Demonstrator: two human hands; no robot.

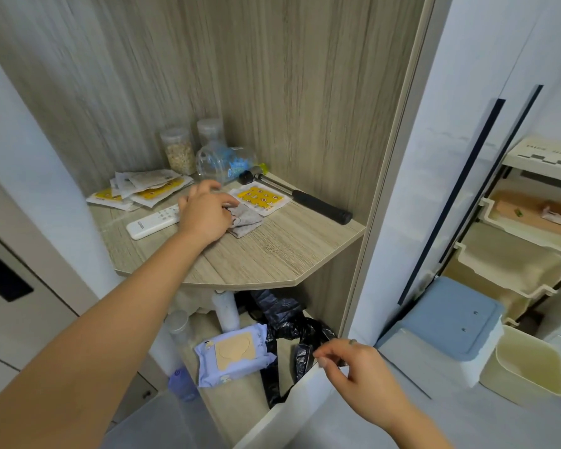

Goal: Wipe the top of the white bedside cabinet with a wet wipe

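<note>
Corner niche, wood-grain back panels, white wardrobe doors to the right.

Nearest: white cabinet top (305,416) along the bottom edge. The right hand (353,364) hovers over its far edge, fingers loosely curled, thumb and forefinger close together, holding nothing I can make out.

Just beyond, on the lower shelf: a lilac wet wipe pack (234,354) with a tan flap, lying flat. A crumpled black plastic bag (289,322) touches its right side. A white cylinder (225,311) stands behind the pack. To the right, on the floor: a blue-lidded bin (450,322), a cream bin (528,367) beside it, and stacked cream trays (515,254) behind.

Higher and further: the wooden corner shelf (272,254). The left hand (208,212) reaches onto it, fingers curled down and gripping a grey wipe (245,220), crumpled, resting on the shelf, well apart from the cabinet top. A white remote (153,222) lies just left of that hand, its end hidden under it. A yellow-patterned sachet (261,197) touches the wipe's far side. A black-handled hammer (305,197) lies behind it.

Farthest: a pile of sachets (143,191), a clear bottle (224,163) on its side, and two clear jars (177,150) against the panel.
</note>
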